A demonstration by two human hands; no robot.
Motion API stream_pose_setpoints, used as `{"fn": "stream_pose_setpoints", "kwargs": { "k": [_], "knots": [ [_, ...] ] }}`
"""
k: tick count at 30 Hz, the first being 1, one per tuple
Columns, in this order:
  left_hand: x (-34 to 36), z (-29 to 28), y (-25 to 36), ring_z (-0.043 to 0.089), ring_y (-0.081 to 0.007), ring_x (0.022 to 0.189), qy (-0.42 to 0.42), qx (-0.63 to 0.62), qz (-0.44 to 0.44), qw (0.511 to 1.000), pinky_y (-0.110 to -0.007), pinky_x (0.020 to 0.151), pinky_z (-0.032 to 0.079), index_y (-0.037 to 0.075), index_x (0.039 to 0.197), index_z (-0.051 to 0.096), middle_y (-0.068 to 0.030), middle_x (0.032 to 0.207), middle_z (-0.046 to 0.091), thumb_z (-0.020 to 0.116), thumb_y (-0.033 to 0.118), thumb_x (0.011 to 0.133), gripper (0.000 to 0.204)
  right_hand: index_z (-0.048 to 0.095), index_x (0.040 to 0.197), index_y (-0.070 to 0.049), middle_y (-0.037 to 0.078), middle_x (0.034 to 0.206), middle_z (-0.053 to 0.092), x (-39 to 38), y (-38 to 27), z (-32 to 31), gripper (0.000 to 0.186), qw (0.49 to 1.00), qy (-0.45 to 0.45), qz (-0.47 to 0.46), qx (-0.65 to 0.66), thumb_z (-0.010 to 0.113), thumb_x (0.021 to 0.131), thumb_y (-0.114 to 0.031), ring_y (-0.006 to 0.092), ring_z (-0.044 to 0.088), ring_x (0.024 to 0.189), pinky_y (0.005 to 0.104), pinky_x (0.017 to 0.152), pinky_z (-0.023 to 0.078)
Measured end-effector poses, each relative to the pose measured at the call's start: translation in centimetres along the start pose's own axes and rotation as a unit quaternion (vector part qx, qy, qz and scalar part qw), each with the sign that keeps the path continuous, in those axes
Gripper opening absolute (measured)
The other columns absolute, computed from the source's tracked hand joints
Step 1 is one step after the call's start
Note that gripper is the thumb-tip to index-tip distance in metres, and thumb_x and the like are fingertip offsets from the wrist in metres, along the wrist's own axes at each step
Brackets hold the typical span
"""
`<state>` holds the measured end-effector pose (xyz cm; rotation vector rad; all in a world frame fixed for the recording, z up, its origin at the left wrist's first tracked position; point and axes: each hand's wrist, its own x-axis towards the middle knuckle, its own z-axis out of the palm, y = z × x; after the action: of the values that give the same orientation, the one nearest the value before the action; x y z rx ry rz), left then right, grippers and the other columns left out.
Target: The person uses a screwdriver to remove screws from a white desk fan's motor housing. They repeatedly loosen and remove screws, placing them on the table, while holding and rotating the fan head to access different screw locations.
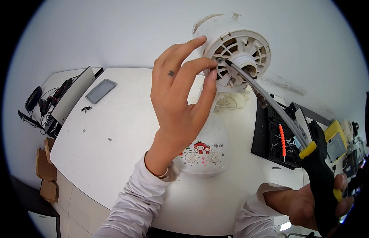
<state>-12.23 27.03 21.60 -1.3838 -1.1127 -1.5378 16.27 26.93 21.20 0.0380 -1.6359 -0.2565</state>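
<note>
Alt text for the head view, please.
A person's right grip holds a screwdriver, its tip near a screw on a white fan; the left grip is open beside it. On the white table, a black toolbox lies right, a gray tray left.

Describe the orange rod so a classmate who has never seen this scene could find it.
Start at the white table and look to its right side, where an open black tool case lies. Across the case, pointing roughly toward the wearer, lies a slim, ribbed rod. Its bright orange-red colour sets it apart from the dark case around it.
</note>
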Motion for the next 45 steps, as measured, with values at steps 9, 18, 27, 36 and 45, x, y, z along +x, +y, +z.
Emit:
{"fn": "stream_pose_setpoints", "kwargs": {
  "k": [9,18,27,36,45],
  "knots": [
    [-0.3,0.2,0.7,0.053,-0.0255,0.106,0.01,0.1,0.022,0.995,-0.032,0.08,0.045,0.01,0.095,0.071,-0.0055,0.116,0.062,0.067,0.002,0.076,0.022,0.044,0.117,-0.033,-0.001,0.118,0.047,-0.3,0.0,0.2,0.051,1.0,0.019,-0.007,0.023,0.065,0.078,-0.008,0.0338,0.049,0.112,0.0478,0.097,0.042],
    [-0.2,0.1,0.5,0.052,-0.0265,0.106,0.01,0.096,0.031,0.995,-0.033,0.078,0.044,0.011,0.094,0.071,-0.0057,0.116,0.062,0.067,0.001,0.075,0.023,0.046,0.113,-0.034,-0.001,0.117,0.047,-0.6,0.0,0.4,0.05,0.999,0.026,-0.004,0.041,0.067,0.076,-0.007,0.034,0.049,0.114,0.05,0.097,0.042],
    [-0.3,0.2,0.5,0.053,-0.0266,0.106,0.017,0.096,0.023,0.995,-0.033,0.08,0.044,0.011,0.095,0.071,-0.0056,0.116,0.062,0.067,0.001,0.074,0.023,0.049,0.109,-0.034,-0.002,0.116,0.047,-0.8,-0.1,0.8,0.049,0.998,0.025,0.0,0.055,0.07,0.074,-0.007,0.0342,0.049,0.115,0.0521,0.097,0.042],
    [-0.3,0.0,0.9,0.052,-0.0283,0.106,0.0,0.155,0.032,0.987,-0.036,0.088,0.043,0.011,0.095,0.071,-0.005,0.116,0.062,0.068,0.001,0.073,0.025,0.051,0.105,-0.034,-0.003,0.115,0.047,-1.3,-0.4,1.1,0.048,0.996,0.028,0.006,0.09,0.073,0.073,-0.007,0.0344,0.049,0.116,0.0542,0.097,0.041],
    [-0.2,0.1,0.7,0.053,-0.028,0.104,0.013,0.144,0.035,0.989,-0.036,0.088,0.043,0.011,0.094,0.07,-0.0053,0.114,0.062,0.069,0.001,0.072,0.025,0.053,0.102,-0.035,-0.003,0.114,0.047,-0.6,2.4,0.1,0.047,0.971,0.058,0.118,0.198,0.075,0.071,-0.007,0.0346,0.049,0.117,0.0563,0.098,0.041]
  ]
}}
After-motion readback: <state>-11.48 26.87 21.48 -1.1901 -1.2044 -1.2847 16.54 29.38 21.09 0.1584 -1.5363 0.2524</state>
